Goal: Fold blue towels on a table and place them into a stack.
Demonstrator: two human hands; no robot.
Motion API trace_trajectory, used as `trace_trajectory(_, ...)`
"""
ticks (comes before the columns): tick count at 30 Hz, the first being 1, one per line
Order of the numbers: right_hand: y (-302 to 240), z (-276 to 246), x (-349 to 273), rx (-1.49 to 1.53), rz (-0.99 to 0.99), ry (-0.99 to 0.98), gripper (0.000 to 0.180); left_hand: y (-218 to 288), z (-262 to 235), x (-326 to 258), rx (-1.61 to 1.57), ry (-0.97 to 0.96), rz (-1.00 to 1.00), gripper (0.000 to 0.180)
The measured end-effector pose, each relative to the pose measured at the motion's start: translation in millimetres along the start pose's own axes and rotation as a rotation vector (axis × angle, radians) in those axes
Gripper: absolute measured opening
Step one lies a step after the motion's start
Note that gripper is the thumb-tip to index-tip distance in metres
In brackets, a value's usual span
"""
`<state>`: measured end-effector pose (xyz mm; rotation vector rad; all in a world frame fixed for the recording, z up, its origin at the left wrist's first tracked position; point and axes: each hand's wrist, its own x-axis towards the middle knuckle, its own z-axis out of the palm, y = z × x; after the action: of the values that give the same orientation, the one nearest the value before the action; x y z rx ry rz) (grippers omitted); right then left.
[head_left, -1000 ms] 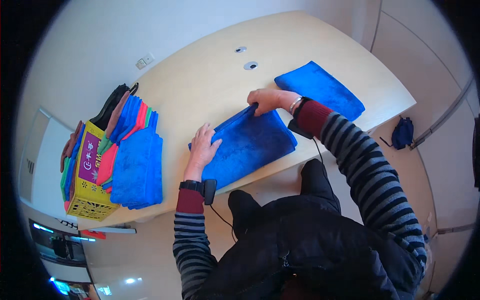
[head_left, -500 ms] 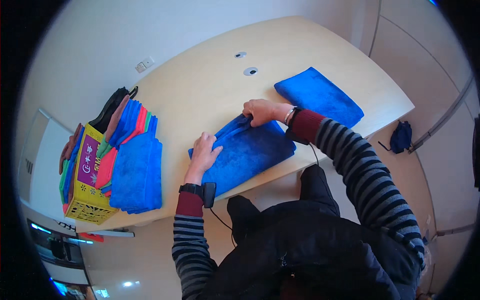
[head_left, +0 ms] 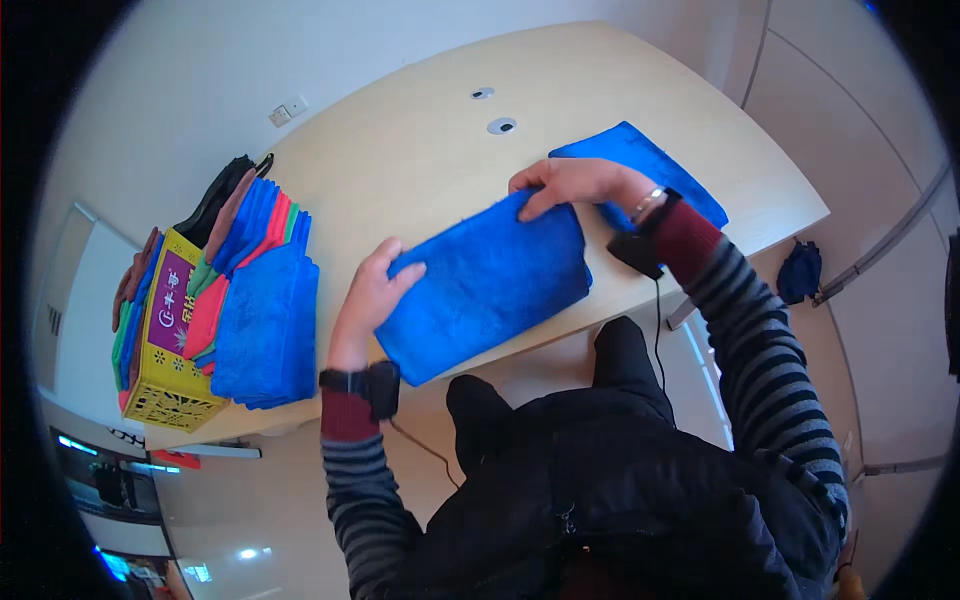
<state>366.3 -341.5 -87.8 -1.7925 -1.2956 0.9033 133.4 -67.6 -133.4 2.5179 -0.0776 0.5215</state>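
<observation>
A folded blue towel (head_left: 490,280) lies at the near edge of the table, between my two hands. My left hand (head_left: 375,290) grips its left end, thumb on top and the other fingers hidden along the far side. At the towel's far right, my right hand (head_left: 570,187) pinches the edge with the thumb over the top. Behind my right hand rests a second folded blue towel (head_left: 640,150), partly covered by the hand and wrist.
To the left stands a yellow plastic basket (head_left: 175,405) with several folded towels in red, green, brown and blue. Beside it is a stack of blue towels (head_left: 262,335). A black bag (head_left: 215,200) sits behind. The pale wooden table (head_left: 400,150) has two round cable holes.
The towel's far edge, bunched up before, now lies straighter and the towel is a narrower folded strip. My left hand has moved left, my right hand right and farther away.
</observation>
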Motion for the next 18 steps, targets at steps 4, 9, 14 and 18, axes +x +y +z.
trace_trajectory(4,94.4,-1.0,56.7,-0.384,0.116,0.28,0.042,-67.0,57.9,30.1,0.108,-0.059,-0.055,0.03)
trace_trajectory(9,125.8,27.5,59.1,0.062,0.264,0.481,0.045,-82.9,69.9,20.3,0.066,-0.093,-0.178,0.032)
trace_trajectory(14,132.7,25.3,49.1,-0.142,0.193,0.615,0.042,-72.6,67.2,21.2,0.094,-0.03,-0.211,0.034)
trace_trajectory(18,128.9,32.0,55.0,-0.164,0.033,0.751,0.039,-68.9,62.0,21.9,0.203,-0.116,-0.261,0.034)
